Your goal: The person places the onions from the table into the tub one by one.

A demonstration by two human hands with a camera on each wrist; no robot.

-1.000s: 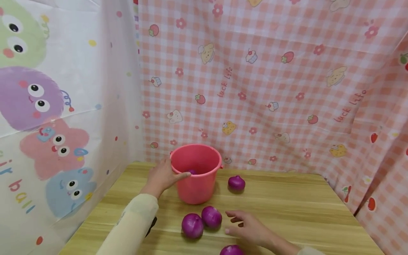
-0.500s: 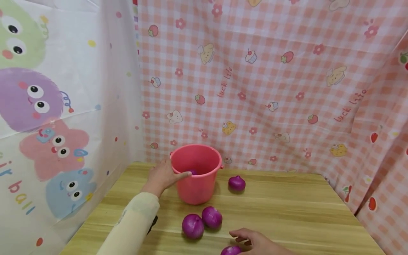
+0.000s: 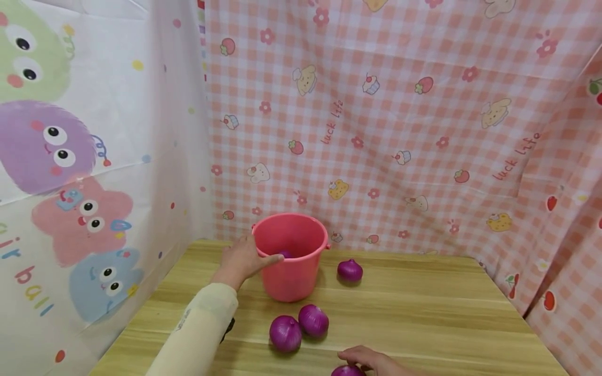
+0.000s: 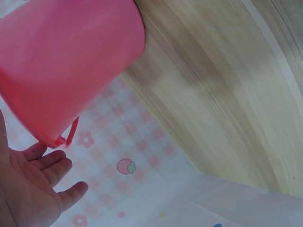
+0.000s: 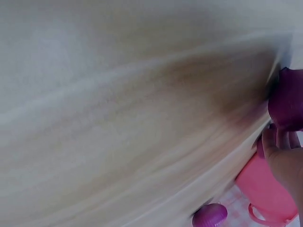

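Observation:
A pink bucket (image 3: 290, 277) stands on the wooden table, with a purple onion (image 3: 285, 255) partly visible inside. My left hand (image 3: 241, 261) rests at the bucket's left rim, its thumb laid along the near edge. In the left wrist view its fingers (image 4: 54, 168) are straight and spread beside the handle joint. At the bottom of the head view my right hand (image 3: 371, 360) holds another purple onion (image 3: 347, 371), cut off by the frame edge. The right wrist view shows fingers bent against that onion (image 5: 287, 100). Two onions (image 3: 285, 334) lie side by side in front of the bucket.
A further onion (image 3: 350, 271) sits right of the bucket, near the table's back. Behind the table (image 3: 423, 308) hangs a pink checked cloth (image 3: 376, 130). A white cartoon-print cloth (image 3: 160, 130) closes off the left side.
My right hand has moved down and toward me from beside the paired onions to the nearest onion, which has shifted slightly right. The left hand stays at the bucket rim.

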